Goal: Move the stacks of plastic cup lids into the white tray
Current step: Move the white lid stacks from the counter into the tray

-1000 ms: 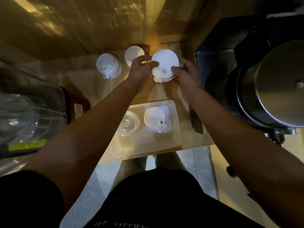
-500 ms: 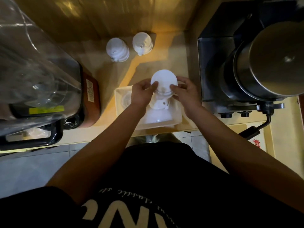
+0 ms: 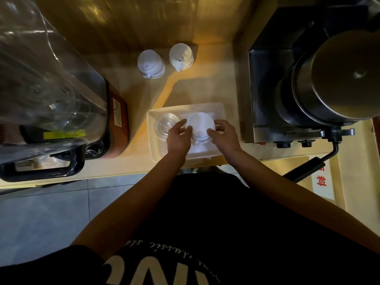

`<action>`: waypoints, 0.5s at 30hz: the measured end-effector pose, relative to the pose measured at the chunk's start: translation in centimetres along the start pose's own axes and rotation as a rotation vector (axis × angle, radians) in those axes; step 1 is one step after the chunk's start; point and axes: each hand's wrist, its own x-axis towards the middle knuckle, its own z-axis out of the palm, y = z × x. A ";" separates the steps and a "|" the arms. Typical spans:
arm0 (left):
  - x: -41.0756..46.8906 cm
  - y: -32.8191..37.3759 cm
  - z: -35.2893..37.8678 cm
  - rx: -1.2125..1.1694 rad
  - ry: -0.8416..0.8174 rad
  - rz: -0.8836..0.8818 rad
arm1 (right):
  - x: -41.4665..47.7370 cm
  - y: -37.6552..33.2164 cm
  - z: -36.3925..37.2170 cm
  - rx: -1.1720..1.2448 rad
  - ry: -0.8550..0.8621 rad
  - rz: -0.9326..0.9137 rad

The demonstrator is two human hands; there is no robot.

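Lid stack (image 3: 202,126) sits in the right half of the white tray (image 3: 151,128), held between both hands. Left hand (image 3: 178,138) is on its left side and right hand (image 3: 224,136) on its right, fingers of both curved round the stack's sides in a narrow grip. Whether the bottom lid touches the tray floor I cannot tell; the hands cover it.

Around it:
- clear lid (image 3: 165,125) lies in the tray's left half, just beside the left hand's fingers
- two more white lid stacks (image 3: 151,63) (image 3: 181,56) stand side by side at the back of the counter (image 3: 216,79), well apart from the tray
- blender jar (image 3: 47,79) with a red-brown base (image 3: 119,124) is close on the tray's left
- black machine (image 3: 265,89) with a steel pot (image 3: 339,79) is close on the tray's right

Tray is boxed in by the appliances on both sides - only the back and front are free.

Orientation: the held stack stands roughly upright, long axis running up toward the camera, top disc facing up. Lower lids and a small tab show below the top disc on the near side, toward the person.
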 end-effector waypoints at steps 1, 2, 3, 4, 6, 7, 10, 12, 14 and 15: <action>-0.1 -0.1 0.1 -0.003 -0.007 -0.006 | -0.1 -0.1 0.0 -0.009 0.000 0.005; -0.1 -0.1 0.1 -0.001 -0.012 -0.012 | -0.1 0.0 0.0 -0.021 -0.002 0.001; -0.1 -0.1 0.1 0.007 -0.020 -0.020 | -0.2 -0.2 0.0 -0.045 -0.003 -0.006; -0.1 -0.2 0.2 0.014 -0.031 -0.030 | -0.2 -0.2 0.0 -0.071 -0.005 -0.013; -0.1 -0.4 0.2 0.025 -0.051 -0.052 | -0.3 -0.3 0.1 -0.107 -0.010 -0.016; -0.1 -0.4 0.2 0.032 -0.061 -0.058 | -0.3 -0.3 0.1 -0.120 -0.016 -0.015; 0.6 -1.3 0.6 0.060 -0.097 -0.058 | -0.1 -0.4 0.2 -0.173 -0.017 -0.030; 1.0 -1.6 0.9 0.030 -0.130 -0.087 | 0.1 -0.3 0.4 -0.197 -0.013 -0.029; 0.8 -1.4 1.1 -0.009 -0.174 -0.104 | 0.1 -0.3 0.6 -0.202 -0.005 -0.018; 0.7 -1.0 1.1 -0.020 -0.190 -0.103 | 0.2 -0.4 0.7 -0.203 -0.006 -0.009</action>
